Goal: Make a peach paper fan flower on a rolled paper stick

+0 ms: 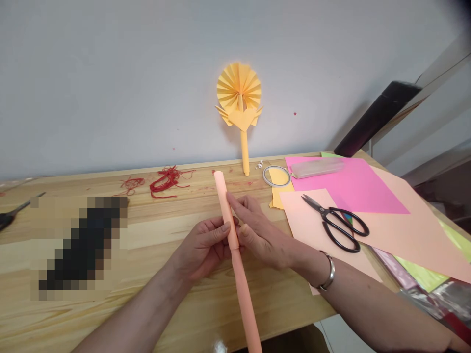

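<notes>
A long rolled tube of peach paper [246, 304] runs from the bottom edge up to the middle of the table, with a step where a wider roll meets a narrower one. My left hand [206, 242] grips it from the left, thumb lying on top of the paper. From the other side my right hand [259, 230] presses against the tube with its thumb and fingers; a silver bracelet circles that wrist. Beyond the hands, a yellow folded-paper fan [239, 90] on a rolled paper handle leans against the wall.
Black-handled scissors [336, 223] lie on peach sheets [390, 240] at the right, near a pink sheet [382, 193]. A roll of tape [276, 176] rests on yellow paper scraps. Red string [167, 181] lies at the back left. A black tube [379, 117] leans at the far right.
</notes>
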Available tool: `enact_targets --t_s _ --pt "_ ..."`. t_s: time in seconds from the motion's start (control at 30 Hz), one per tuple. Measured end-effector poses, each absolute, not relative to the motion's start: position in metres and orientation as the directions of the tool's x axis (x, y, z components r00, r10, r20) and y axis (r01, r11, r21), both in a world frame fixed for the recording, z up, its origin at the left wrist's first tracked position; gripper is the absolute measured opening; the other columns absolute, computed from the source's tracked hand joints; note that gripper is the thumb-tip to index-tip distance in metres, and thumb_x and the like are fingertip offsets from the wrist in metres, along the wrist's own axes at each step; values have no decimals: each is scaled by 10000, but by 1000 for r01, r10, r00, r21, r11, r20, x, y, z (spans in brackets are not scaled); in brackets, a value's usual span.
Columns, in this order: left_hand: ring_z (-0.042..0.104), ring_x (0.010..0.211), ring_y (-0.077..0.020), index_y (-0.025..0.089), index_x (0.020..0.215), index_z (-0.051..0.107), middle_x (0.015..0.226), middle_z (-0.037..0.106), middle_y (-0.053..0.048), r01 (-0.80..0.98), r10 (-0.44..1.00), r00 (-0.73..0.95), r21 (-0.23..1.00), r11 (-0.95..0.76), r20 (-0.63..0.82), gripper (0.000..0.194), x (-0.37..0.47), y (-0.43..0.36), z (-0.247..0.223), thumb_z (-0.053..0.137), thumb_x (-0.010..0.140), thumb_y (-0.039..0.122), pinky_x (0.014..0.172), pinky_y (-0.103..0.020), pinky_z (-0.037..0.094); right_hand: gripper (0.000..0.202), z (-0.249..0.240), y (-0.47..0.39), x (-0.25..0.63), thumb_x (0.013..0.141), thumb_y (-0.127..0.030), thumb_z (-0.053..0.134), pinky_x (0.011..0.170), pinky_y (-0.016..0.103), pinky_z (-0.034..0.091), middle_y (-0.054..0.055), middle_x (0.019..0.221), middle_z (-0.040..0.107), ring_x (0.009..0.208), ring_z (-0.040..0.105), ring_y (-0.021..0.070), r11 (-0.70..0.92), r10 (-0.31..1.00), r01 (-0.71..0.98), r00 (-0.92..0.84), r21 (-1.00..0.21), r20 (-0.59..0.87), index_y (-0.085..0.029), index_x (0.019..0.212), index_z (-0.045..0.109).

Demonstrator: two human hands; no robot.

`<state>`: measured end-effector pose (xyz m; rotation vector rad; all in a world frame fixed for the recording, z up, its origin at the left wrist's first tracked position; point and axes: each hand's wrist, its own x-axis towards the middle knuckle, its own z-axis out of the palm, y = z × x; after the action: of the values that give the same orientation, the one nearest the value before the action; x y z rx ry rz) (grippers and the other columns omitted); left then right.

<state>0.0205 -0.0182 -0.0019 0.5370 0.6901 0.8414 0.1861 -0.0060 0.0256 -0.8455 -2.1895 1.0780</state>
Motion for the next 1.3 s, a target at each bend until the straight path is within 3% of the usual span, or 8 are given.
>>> enact_targets --t_s 0.17,0.37,0.63,0.87,1.17,1.3 --pt "613 641 -118 104 843 691 719 663 -42 -504 828 460 673 541 -321 126 16 -15 -1 627 782 194 633 -231 506 641 24 -8 187 917 -561 195 988 434 311 102 1102 409 1054 335 217 509 722 299 -659 -807 212 -187 1438 192" --pt "638 719 -148 106 894 697 792 692 -77 -477 855 417 727 494 -308 161 12 -11 0 603 801 199 704 -255 518 725 22 -9 185 878 -626 213 969 451 301 102 1056 426 1012 343 232 551 729 359 -647 -753 224 -166 1439 208" --pt "642 705 -146 118 894 702 780 700 -67 -495 891 345 750 440 -294 163 11 -8 1 629 785 214 687 -248 530 599 25 -11 183 897 -588 235 920 418 331 82 989 452 962 358 221 592 716 374 -651 -714 252 -177 1286 429" --pt "657 817 -195 124 897 699 879 713 -93 -508 910 289 757 410 -299 167 10 -5 -1 648 767 213 759 -299 533 630 26 -13 183 887 -604 235 893 433 331 90 988 459 953 352 235 595 716 411 -662 -691 223 -182 1335 373" --pt "657 837 -175 127 818 690 846 717 -74 -577 930 209 729 367 -303 107 3 2 -6 624 789 206 809 -292 524 655 27 -13 184 873 -596 315 906 434 328 103 1049 472 941 359 234 666 671 426 -701 -612 243 -180 1379 319" --pt "658 802 -167 136 793 683 812 715 -60 -578 930 140 735 354 -338 95 1 3 -10 647 767 220 798 -287 529 646 22 -11 184 861 -590 360 886 429 347 102 1001 482 919 382 231 713 651 415 -693 -566 311 -160 1343 389"
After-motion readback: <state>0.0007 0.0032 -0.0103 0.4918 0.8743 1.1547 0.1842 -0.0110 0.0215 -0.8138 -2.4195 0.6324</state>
